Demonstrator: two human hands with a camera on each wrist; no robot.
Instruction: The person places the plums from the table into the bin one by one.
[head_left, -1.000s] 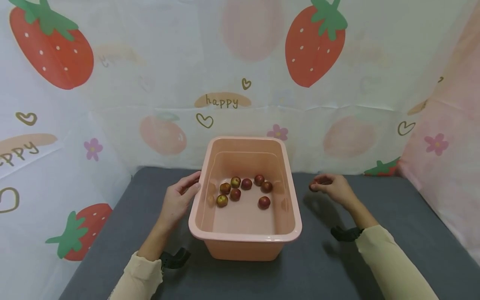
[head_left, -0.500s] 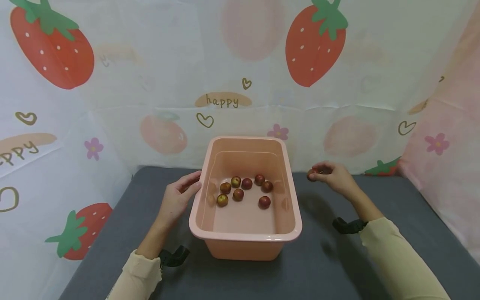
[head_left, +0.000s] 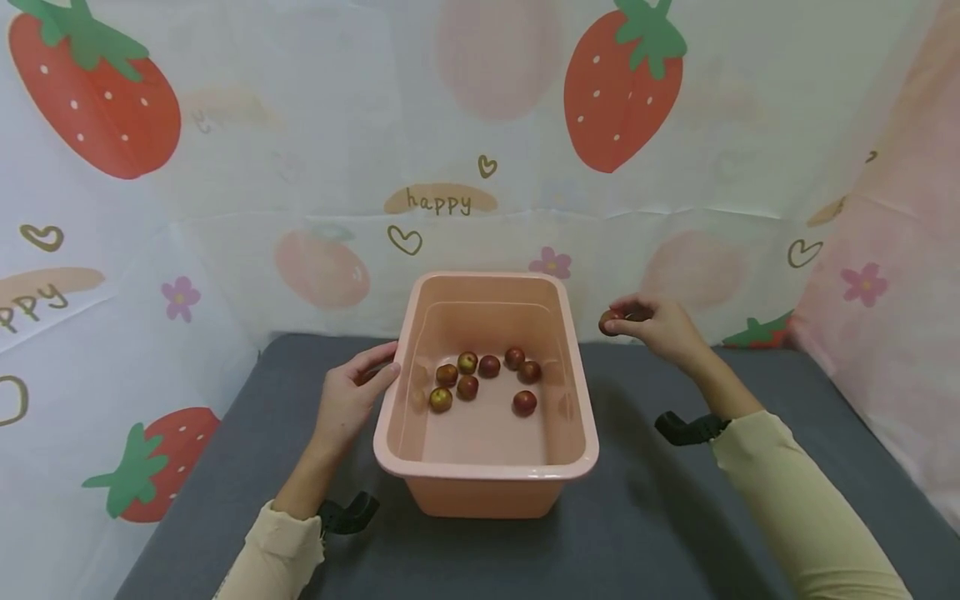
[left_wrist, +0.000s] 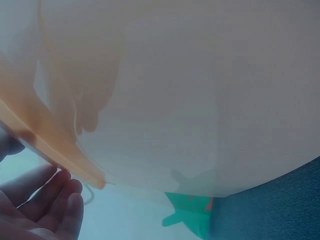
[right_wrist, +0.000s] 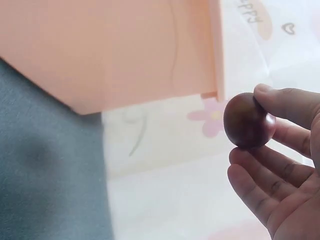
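Observation:
A peach-coloured plastic basin stands mid-table, with several plums inside, some dark red like one plum near the right wall, others yellowish like another plum. My left hand touches the basin's left rim, its fingers fairly straight; the left wrist view has the fingertips right under the lip. To the right of the basin, raised above the table, my right hand pinches a dark red plum between thumb and fingers. Its lower fingers are loosely bent under the plum in the right wrist view.
A dark grey cloth covers the table. Behind it and at both sides hangs a pale curtain printed with strawberries, hearts and flowers. A dark wrist mount sits on the right forearm, another wrist mount on the left.
My right hand has risen from near the table and moved slightly left toward the basin, still pinching the plum. The left hand has stayed at the rim.

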